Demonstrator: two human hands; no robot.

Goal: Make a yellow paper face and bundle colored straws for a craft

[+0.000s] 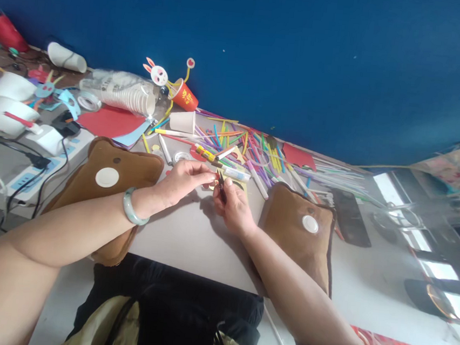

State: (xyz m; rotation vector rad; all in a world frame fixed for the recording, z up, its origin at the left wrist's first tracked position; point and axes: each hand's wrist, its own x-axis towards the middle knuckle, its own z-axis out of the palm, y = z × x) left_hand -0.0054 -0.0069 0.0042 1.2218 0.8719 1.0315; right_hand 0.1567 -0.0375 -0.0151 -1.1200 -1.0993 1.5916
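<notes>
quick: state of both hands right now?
Left hand: closed, thumb and fingertips pinching what looks like a small reddish piece.
Right hand: closed around small scissors with dark handles; blade opening too small to tell.

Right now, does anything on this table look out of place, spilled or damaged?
The coloured sticks lie in a jumble, as if spilled. The red cup with the rabbit face is tipped over, and a white paper cup lies sideways farther left. Nothing looks clearly damaged.
</notes>
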